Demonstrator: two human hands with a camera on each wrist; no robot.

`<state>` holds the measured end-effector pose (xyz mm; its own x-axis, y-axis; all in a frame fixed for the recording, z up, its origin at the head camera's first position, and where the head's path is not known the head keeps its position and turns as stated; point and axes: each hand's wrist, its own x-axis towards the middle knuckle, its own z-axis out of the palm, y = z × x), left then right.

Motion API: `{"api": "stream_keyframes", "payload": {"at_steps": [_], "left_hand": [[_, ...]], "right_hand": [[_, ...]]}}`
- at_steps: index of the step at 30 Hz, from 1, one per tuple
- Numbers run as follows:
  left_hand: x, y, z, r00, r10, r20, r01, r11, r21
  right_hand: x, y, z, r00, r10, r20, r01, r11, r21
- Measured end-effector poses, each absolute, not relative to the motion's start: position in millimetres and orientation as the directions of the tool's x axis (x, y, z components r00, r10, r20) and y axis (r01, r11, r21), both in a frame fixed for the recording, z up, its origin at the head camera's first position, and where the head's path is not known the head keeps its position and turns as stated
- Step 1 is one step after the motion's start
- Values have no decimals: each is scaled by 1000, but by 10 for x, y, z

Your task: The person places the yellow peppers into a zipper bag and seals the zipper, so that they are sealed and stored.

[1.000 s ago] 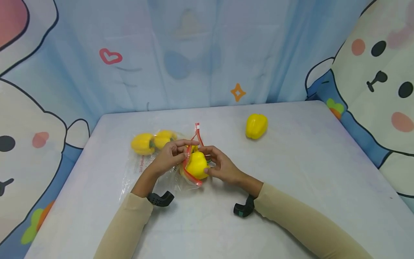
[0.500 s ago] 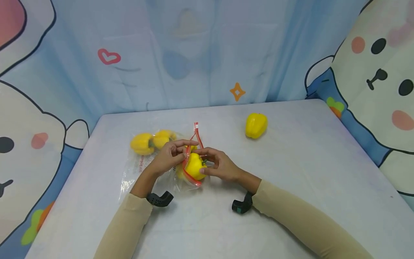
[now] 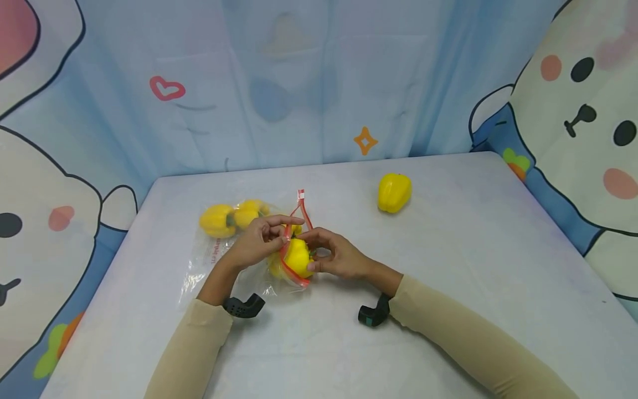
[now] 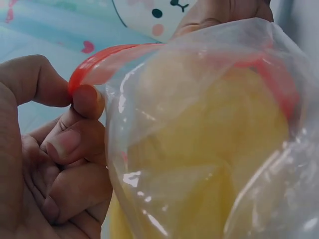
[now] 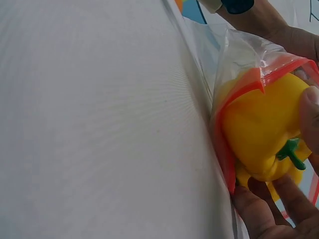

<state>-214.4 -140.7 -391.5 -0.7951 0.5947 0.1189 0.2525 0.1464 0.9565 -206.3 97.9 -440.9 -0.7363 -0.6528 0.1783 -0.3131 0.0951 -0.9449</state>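
Note:
A clear plastic bag (image 3: 199,271) with a red-edged mouth lies on the table. My left hand (image 3: 256,238) pinches the red edge between thumb and forefinger; the left wrist view shows its other fingers curled beneath. My right hand (image 3: 344,256) holds a yellow bell pepper (image 3: 297,257) in the bag's mouth. In the right wrist view its green stem (image 5: 291,152) faces out, with the thumb and fingertips on the pepper. Part of another yellow pepper (image 5: 293,183) shows behind it. Through the film, the pepper looks pale in the left wrist view.
Two yellow peppers (image 3: 217,220) lie at the bag's far left end, under the film. A single yellow pepper (image 3: 394,193) stands at the back right of the white table (image 3: 448,233). Behind the table hangs a blue printed curtain (image 3: 324,83).
My right hand has shifted left, and the pepper it holds sits deeper in the bag's mouth. The left hand keeps its pinch on the red edge.

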Motion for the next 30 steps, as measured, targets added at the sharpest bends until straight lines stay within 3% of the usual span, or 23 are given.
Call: {"api": "stream_keyframes", "payload": {"at_steps": [7, 15, 30], "left_hand": [[-2132, -1376, -3864, -815, 579, 40, 215, 238, 947], [-2129, -1380, -3823, -840, 533, -103, 94, 329, 940], [-2096, -1398, -3748, -849, 516, -114, 69, 321, 944]], "right_hand": [[-2069, 978, -4414, -737, -663, 136, -276, 111, -955], [-2028, 920, -4380, -771, -628, 109, -324, 238, -916], [-1980, 858, -4377, -761, -641, 105, -363, 286, -887]]}}
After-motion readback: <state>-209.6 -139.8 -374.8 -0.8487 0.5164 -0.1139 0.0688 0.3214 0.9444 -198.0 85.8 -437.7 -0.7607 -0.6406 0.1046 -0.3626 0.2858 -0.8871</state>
